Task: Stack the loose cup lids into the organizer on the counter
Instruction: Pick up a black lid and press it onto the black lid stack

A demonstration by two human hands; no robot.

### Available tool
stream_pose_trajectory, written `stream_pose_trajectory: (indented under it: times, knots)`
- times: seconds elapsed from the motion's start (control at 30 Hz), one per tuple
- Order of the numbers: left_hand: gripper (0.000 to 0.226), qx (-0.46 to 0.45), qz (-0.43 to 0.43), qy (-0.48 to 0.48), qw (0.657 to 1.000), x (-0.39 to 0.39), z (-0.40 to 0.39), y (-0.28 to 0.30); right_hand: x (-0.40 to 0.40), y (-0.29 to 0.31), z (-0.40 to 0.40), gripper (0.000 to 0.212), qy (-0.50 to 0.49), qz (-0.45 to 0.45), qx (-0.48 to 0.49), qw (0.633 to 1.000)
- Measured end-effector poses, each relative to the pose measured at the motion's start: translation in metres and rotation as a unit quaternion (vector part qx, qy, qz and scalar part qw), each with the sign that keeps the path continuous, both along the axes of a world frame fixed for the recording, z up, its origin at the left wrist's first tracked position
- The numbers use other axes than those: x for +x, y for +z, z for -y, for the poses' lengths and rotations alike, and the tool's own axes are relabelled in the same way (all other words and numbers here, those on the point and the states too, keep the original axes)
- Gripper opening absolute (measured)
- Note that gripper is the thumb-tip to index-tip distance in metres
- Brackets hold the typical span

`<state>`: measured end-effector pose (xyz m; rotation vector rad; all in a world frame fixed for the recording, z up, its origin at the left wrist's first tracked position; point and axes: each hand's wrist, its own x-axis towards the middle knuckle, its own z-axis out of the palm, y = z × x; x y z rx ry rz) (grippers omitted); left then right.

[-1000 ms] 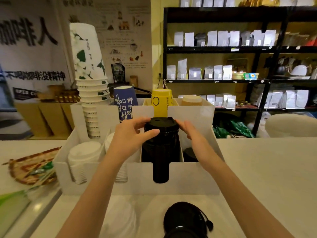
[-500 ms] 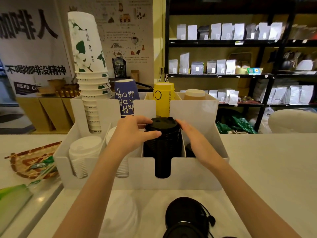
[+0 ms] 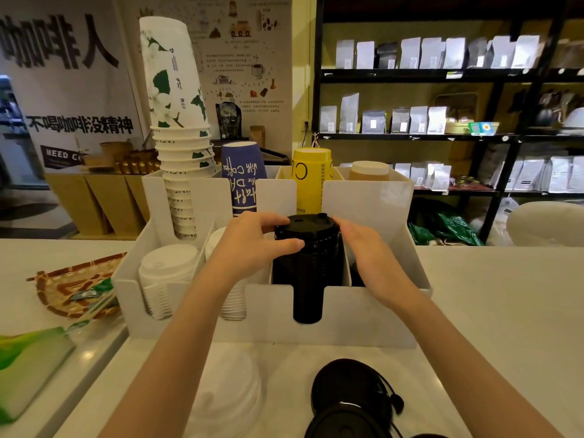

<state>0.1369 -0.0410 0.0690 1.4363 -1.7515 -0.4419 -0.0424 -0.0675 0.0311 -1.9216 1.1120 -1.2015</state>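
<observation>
A white organizer point(image 3: 357, 314) stands on the counter. Its third front slot holds a tall stack of black lids point(image 3: 308, 263). My left hand point(image 3: 252, 245) grips the top of that stack from the left, thumb across its front. My right hand point(image 3: 366, 248) presses against the stack's right side. White lids point(image 3: 167, 263) fill the left front slot, and another white stack point(image 3: 234, 305) sits behind my left forearm. Loose black lids point(image 3: 350, 390) and loose white lids point(image 3: 227, 393) lie on the counter in front of the organizer.
Paper cup stacks fill the organizer's back row: white-green point(image 3: 177, 121), blue point(image 3: 241, 178), yellow point(image 3: 311, 181), brown point(image 3: 368, 172). A woven tray point(image 3: 66, 286) and a green packet point(image 3: 28, 361) lie at the left. Dark shelving point(image 3: 442, 134) stands behind the counter.
Both hands have stayed on the black lid stack, and the stack sits slightly lower in its slot. My view has shifted a little closer and downward.
</observation>
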Motion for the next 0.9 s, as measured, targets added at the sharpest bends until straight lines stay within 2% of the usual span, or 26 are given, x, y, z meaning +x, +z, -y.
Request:
stream_pose_trajectory:
  times: [0.13, 0.37, 0.47, 0.53, 0.6, 0.67, 0.73, 0.9]
  knots:
    - [0.049, 0.018, -0.014, -0.017, 1.000, 0.002, 0.002, -0.002, -0.002, -0.004, 0.002, 0.053, -0.043, -0.066, -0.059, 0.995]
    - [0.052, 0.002, -0.013, -0.005, 1.000, -0.004, 0.002, -0.006, -0.002, -0.005, -0.002, 0.043, -0.060, -0.059, -0.071, 0.994]
    - [0.052, 0.009, -0.025, -0.007, 1.000, -0.004, 0.002, -0.009, -0.002, -0.004, -0.003, 0.045, -0.054, -0.054, -0.067, 0.995]
    - [0.051, 0.006, -0.031, -0.008, 0.999, -0.005, -0.001, -0.009, -0.002, 0.000, -0.006, 0.038, -0.045, -0.046, -0.053, 0.996]
    - [0.051, -0.013, 0.005, -0.002, 1.000, -0.009, -0.003, -0.011, 0.000, 0.004, -0.014, 0.029, -0.031, -0.048, -0.041, 0.998]
    - [0.049, -0.042, 0.050, 0.013, 0.998, -0.014, -0.009, -0.014, -0.001, 0.003, -0.023, 0.039, -0.042, -0.086, -0.034, 0.995]
    - [0.049, -0.075, 0.055, 0.027, 0.995, -0.020, -0.017, -0.019, -0.005, 0.002, -0.035, 0.052, -0.065, -0.109, -0.044, 0.991]
    - [0.046, -0.178, 0.061, -0.003, 0.982, -0.021, -0.053, -0.042, -0.020, -0.012, -0.077, 0.055, -0.025, -0.143, -0.073, 0.987]
